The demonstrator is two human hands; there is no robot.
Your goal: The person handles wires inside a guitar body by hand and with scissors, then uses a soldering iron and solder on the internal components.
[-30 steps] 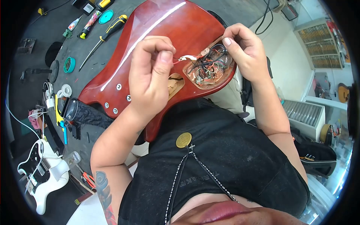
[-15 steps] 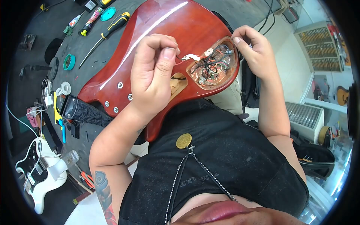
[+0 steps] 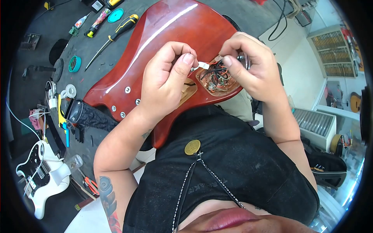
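A glossy red-brown guitar body (image 3: 167, 29) lies back side up, its control cavity (image 3: 217, 92) open and packed with tangled wires (image 3: 217, 77). Left of the cavity, my left hand (image 3: 167, 75) is closed in a pinch on a thin wire. A small white connector (image 3: 203, 65) hangs at those fingertips, with a red wire running from it toward the cavity. Over the cavity's right side is my right hand (image 3: 252, 66), its thumb and forefinger slightly apart, beside the wires. It hides part of the cavity. A second, smaller opening (image 3: 189, 93) shows bare wood.
On the dark bench (image 3: 112, 73) lie a yellow-black screwdriver (image 3: 122, 29), a teal lid (image 3: 115, 15), a teal round container (image 3: 74, 64) and a tape roll (image 3: 69, 91). A black strap (image 3: 91, 116) lies by the guitar. A white guitar (image 3: 50, 182) is at lower left.
My right hand has moved left from the cavity's outer rim to over the wires, and its fingers have parted. My left hand has shifted slightly right and still pinches the wire.
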